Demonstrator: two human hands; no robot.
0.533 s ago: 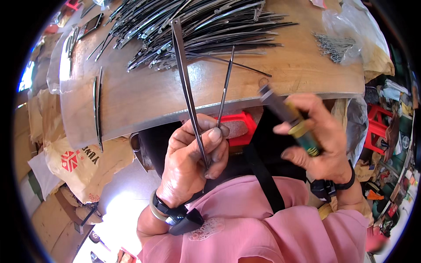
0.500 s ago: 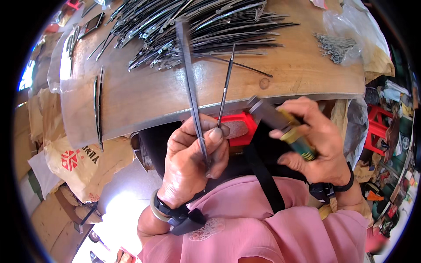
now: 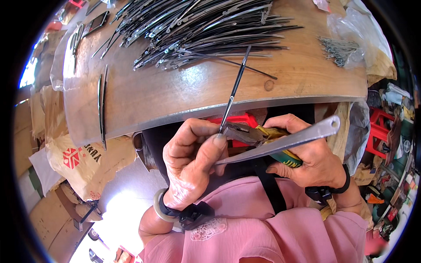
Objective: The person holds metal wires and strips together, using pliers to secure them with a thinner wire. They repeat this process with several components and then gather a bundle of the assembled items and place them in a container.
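My left hand [image 3: 193,153] pinches thin metal pieces between thumb and fingers. One is a narrow dark strip [image 3: 236,85] slanting up over the table edge. A wider flat silver strip [image 3: 285,139] with a hole at its end points right, passing in front of my right hand [image 3: 313,151]. That hand is wrapped round combination pliers [image 3: 245,133] with yellow and green handles. Their jaws reach the dark strip right at my left fingertips; whether they bite on it I cannot tell. A big heap of similar metal strips [image 3: 206,37] lies at the far side of the table.
The wooden table [image 3: 175,94] has a metal-trimmed front edge. Two strips [image 3: 102,107] lie at its left, near scissors [image 3: 76,39] and a phone [image 3: 95,23]. Thin wire pieces [image 3: 340,50] sit by a plastic bag at right. Below the edge is a red tray [image 3: 247,119].
The wide silver strip has swung from pointing up to pointing right. My right hand has brought the pliers left to my left fingertips. The dark strip tilts further right.
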